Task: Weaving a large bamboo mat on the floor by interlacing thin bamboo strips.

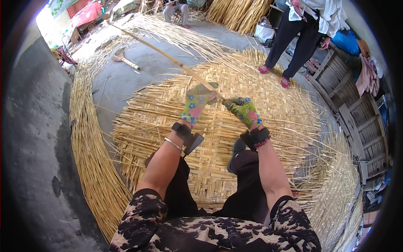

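A long tan cane point(159, 51) runs diagonally from the upper left down to my hands. My right hand point(242, 111), in a flowered green glove, is closed on its lower end. My left hand point(196, 103), gloved alike, is at the cane a little farther along; its fingers are blurred, so their grip is unclear. Beneath both hands lies a woven mat of split straw-coloured strips point(214, 138), with loose ends fanning out at its edges. My dark-trousered legs are on the mat.
Loose strips point(96, 168) curve along the left beside a grey wall point(33, 147). A straw brush point(124, 61) lies beyond the mat. A person point(279, 50) stands back right; another point(176, 12) sits behind. Upright cane bundles point(231, 12) and wooden slatted frames point(361, 130) line the sides.
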A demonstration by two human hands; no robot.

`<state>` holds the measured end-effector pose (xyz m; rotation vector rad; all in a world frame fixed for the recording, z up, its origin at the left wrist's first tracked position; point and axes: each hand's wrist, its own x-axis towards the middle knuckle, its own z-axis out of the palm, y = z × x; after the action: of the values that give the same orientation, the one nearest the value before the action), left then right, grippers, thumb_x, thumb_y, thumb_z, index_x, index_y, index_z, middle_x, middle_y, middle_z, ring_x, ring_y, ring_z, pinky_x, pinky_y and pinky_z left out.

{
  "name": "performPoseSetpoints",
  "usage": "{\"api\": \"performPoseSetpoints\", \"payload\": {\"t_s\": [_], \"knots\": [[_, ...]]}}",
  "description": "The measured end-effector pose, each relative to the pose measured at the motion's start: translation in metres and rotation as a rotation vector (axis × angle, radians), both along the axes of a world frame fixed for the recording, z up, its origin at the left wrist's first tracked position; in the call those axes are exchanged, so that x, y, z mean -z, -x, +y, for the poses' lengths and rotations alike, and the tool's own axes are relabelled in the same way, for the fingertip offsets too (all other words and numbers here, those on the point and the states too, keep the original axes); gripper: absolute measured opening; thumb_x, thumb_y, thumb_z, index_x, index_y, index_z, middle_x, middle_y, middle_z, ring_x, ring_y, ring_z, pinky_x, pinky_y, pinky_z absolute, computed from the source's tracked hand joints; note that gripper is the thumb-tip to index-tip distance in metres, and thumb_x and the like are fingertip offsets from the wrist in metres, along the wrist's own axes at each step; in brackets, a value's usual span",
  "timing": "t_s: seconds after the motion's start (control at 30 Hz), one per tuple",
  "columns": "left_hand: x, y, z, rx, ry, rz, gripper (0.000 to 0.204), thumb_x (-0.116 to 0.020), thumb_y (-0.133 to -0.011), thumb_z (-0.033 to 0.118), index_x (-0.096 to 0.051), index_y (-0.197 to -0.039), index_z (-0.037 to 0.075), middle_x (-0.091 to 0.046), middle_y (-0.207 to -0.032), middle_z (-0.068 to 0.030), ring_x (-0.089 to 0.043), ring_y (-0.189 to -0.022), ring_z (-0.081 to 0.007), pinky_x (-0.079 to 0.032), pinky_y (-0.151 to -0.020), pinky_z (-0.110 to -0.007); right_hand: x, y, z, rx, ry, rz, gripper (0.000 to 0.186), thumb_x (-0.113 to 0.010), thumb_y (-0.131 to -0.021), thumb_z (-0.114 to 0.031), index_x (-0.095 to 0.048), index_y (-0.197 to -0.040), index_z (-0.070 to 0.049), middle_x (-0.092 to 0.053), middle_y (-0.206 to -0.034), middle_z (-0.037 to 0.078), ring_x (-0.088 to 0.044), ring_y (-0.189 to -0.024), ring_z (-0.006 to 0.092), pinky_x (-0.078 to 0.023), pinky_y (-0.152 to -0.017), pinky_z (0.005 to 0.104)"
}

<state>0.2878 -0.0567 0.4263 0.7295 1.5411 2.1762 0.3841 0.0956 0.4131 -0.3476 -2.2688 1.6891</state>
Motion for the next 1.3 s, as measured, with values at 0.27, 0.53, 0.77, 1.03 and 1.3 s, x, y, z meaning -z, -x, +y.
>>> {"api": "performPoseSetpoints", "payload": {"t_s": [0.27, 0.53, 0.77, 1.03, 1.3], "knots": [[0.000, -0.001, 0.004, 0.019, -0.017, -0.003, 0.022, -0.063, -0.073, 0.007, -0.058, -0.093, -0.003, -0.062, -0.081, -0.0087, -0.061, -0.070, -0.0135, -0.050, -0.059, -0.022, 0.000, -0.005, -0.003, 0.124, -0.521, 0.233, 0.017, -0.062, -0.074, -0.023, -0.065, -0.080, -0.007, -0.058, -0.062, 0.007, -0.054, -0.055, 0.0181, -0.041, -0.050, 0.0291], [0.002, 0.002, 0.002, -0.056, -0.133, -0.217, 0.017, -0.060, -0.074, 0.003, -0.056, -0.089, -0.004, -0.061, -0.083, -0.0097, -0.061, -0.072, -0.0169, -0.051, -0.065, -0.026, -0.012, -0.009, -0.023, 0.200, -1.093, 0.165, 0.018, -0.058, -0.074, -0.023, -0.063, -0.088, -0.013, -0.059, -0.069, 0.008, -0.056, -0.059, 0.0252, -0.045, -0.053, 0.0331], [0.008, 0.008, -0.001, -0.005, -0.035, -0.064, 0.018, -0.064, -0.072, 0.007, -0.058, -0.086, -0.002, -0.061, -0.075, -0.0066, -0.059, -0.066, -0.0112, -0.048, -0.060, -0.021, 0.004, 0.002, -0.005, 0.008, -0.040, 0.176, 0.025, -0.060, -0.077, -0.021, -0.061, -0.095, -0.003, -0.063, -0.081, 0.005, -0.055, -0.065, 0.0092, -0.044, -0.059, 0.0231], [0.005, 0.000, 0.001, 0.105, -0.054, 0.081, 0.020, -0.066, -0.070, 0.006, -0.059, -0.087, -0.001, -0.062, -0.078, -0.0060, -0.058, -0.069, -0.0115, -0.047, -0.059, -0.021, 0.000, -0.003, 0.000, -0.071, 0.143, 0.041, 0.020, -0.063, -0.076, -0.011, -0.061, -0.089, 0.003, -0.062, -0.082, 0.005, -0.054, -0.071, 0.0070, -0.044, -0.059, 0.0188], [0.007, 0.012, -0.001, -0.127, -0.156, -0.089, 0.009, -0.059, -0.073, 0.000, -0.058, -0.082, 0.000, -0.061, -0.079, -0.0076, -0.059, -0.073, -0.0135, -0.050, -0.067, -0.024, -0.002, -0.003, -0.003, 0.190, -0.566, 0.215, 0.013, -0.067, -0.068, -0.007, -0.065, -0.080, -0.003, -0.059, -0.066, 0.007, -0.055, -0.060, 0.0140, -0.042, -0.054, 0.0259]]}}
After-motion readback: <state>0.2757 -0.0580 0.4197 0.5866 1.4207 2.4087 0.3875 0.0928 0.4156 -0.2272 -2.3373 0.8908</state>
